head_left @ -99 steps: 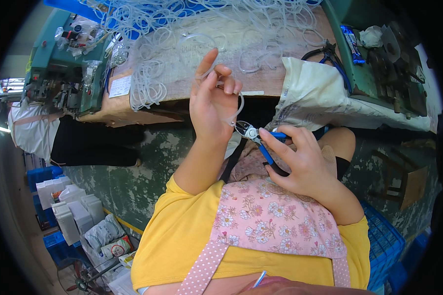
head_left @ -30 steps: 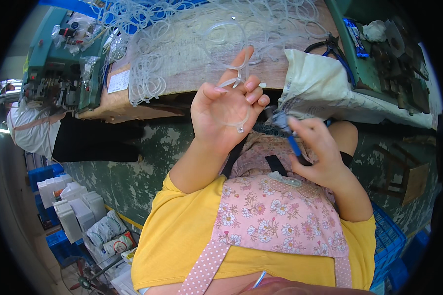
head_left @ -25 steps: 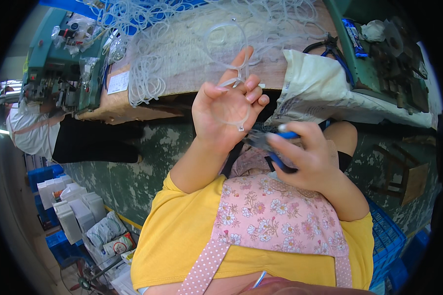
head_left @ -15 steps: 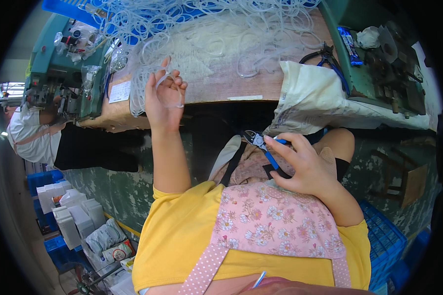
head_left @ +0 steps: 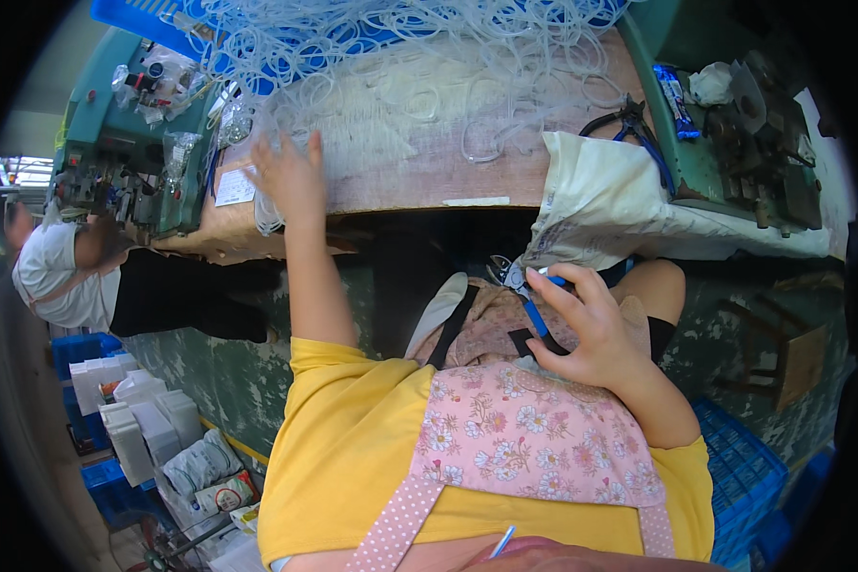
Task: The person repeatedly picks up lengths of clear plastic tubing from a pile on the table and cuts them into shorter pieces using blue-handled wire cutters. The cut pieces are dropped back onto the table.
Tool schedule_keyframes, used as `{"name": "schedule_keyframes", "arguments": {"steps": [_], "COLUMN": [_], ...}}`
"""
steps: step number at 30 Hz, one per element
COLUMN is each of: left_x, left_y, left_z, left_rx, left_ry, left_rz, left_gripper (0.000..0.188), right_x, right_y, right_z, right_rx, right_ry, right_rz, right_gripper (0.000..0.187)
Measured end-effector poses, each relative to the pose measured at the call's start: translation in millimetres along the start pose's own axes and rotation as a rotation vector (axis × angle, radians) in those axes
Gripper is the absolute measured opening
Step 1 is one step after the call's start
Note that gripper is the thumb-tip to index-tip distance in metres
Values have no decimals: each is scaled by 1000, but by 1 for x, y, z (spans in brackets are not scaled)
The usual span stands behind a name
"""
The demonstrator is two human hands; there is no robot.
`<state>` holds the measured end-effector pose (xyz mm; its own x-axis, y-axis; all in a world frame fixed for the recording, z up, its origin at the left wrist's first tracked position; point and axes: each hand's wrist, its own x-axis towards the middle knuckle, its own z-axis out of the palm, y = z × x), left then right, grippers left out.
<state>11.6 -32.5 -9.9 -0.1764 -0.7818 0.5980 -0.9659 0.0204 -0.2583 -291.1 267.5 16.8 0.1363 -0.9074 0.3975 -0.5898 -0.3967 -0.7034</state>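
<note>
My left hand (head_left: 291,176) reaches over the left part of the wooden bench, palm down with its fingers spread and a little blurred. Beneath and beside it lie loops of clear plastic tubing (head_left: 269,214), partly covered by the hand. No loop shows in its fingers. Close to my lap, my right hand (head_left: 591,334) grips blue-handled cutting pliers (head_left: 534,305). Their handles are apart and the jaws stand spread, pointing toward the bench with nothing between them.
A large heap of tubing loops (head_left: 410,33) spills from a blue tray along the back. More pliers (head_left: 632,124) lie by a white cloth (head_left: 596,191) at right. Green machines (head_left: 705,181) flank the bench. Another person (head_left: 67,276) works at far left.
My left hand has turned from palm up, with a clear tubing loop in its fingers, to palm down over the loops at left. The pliers' jaws have spread wider.
</note>
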Motion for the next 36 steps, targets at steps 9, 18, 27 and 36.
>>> {"name": "schedule_keyframes", "arguments": {"steps": [9,18,27,36], "left_x": [60,-8,-90,-94], "left_y": [118,60,118,122], "left_z": [-11,-72,-147,-169], "left_rx": [-581,-1770,-2965,-2937], "left_ry": [-236,-1059,-613,-207], "left_rz": [512,-295,-743,-547], "left_gripper": [55,58,59,65], "right_x": [-7,-5,8,6], "right_y": [-2,14,-9,-21], "right_z": [-3,4,1,1], "right_rx": [214,957,18,-132], "right_ry": [-40,-71,-8,-75], "right_rz": [56,553,74,-21], "right_gripper": [74,94,76,79]}}
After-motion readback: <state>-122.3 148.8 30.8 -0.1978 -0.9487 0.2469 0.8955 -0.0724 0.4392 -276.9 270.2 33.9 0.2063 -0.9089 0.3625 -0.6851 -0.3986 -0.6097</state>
